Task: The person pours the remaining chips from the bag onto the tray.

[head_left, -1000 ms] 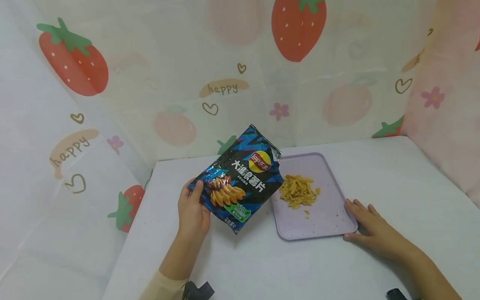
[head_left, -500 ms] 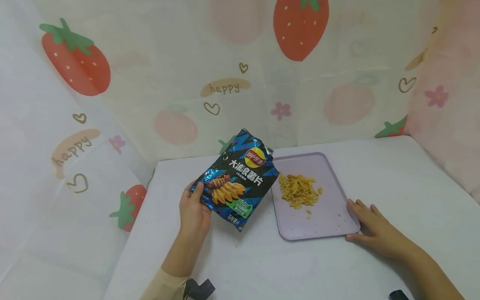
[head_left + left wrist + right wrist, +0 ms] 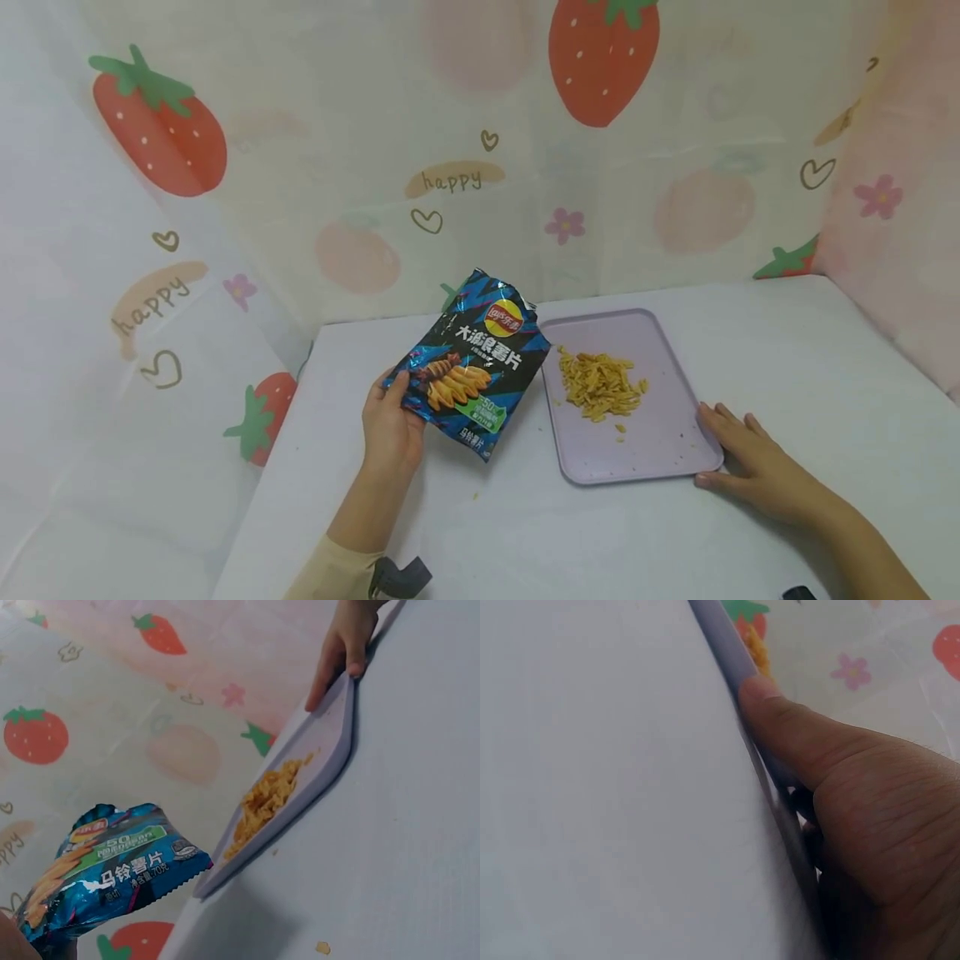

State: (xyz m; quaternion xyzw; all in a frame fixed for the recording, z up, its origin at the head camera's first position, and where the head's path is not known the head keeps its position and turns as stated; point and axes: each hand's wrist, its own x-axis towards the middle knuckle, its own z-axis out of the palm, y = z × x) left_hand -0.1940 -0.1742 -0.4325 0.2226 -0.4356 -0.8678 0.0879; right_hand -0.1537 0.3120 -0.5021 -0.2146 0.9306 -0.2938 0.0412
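Observation:
A blue and black Lay's chip bag (image 3: 471, 367), torn along its top, is pinched at its left edge by my left hand (image 3: 392, 425), thumb on the printed front. It tilts above the table, left of a lilac tray (image 3: 652, 446). On the tray's left half lies a heap of yellow chip pieces (image 3: 600, 385), also visible in the left wrist view. My right hand (image 3: 768, 467) rests with extended fingers at the tray's lower right corner. In the right wrist view its thumb (image 3: 780, 712) touches the tray's rim.
The white table (image 3: 540, 542) carries a few crumbs; one crumb (image 3: 322, 947) shows near the bag's side. Behind stands a strawberry-printed cloth backdrop (image 3: 337, 125), with a pink panel (image 3: 900, 275) at the right.
The chip bag has come down and a little left, away from the tray, and has turned slightly more upright. My right hand stays at the tray's corner.

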